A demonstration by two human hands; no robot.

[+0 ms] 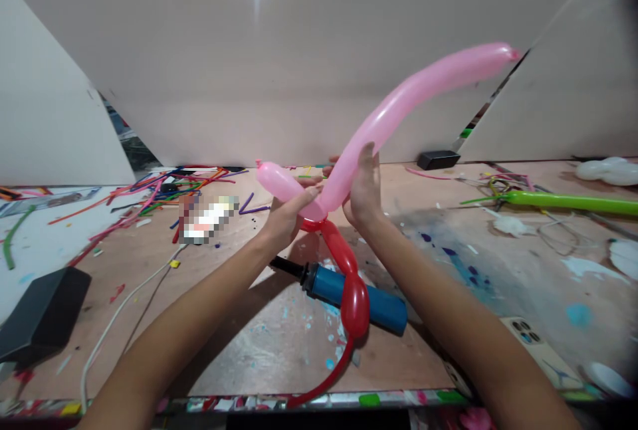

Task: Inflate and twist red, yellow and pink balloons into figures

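Note:
A long pink modelling balloon [399, 104] is held up above the table, bent near one end into a short part and a long part. Round the short part, close to the bend, my left hand [292, 214] is closed. My right hand [366, 187] grips the lower stretch of the long part, which rises to the upper right. Directly below the bend hangs a red modelling balloon [355, 304] with twisted bubbles and a thin uninflated tail. Behind the red bubbles, a blue hand pump [381, 304] lies on the table. Some fingers are hidden behind the pink balloon.
Loose uninflated balloons [154, 201] lie in a heap at the left. A charging phone [207, 220] with a white cable rests near them. On the right are a green balloon [573, 202], a white balloon [608, 171] and another phone [541, 350]. White panels [279, 71] stand behind the table.

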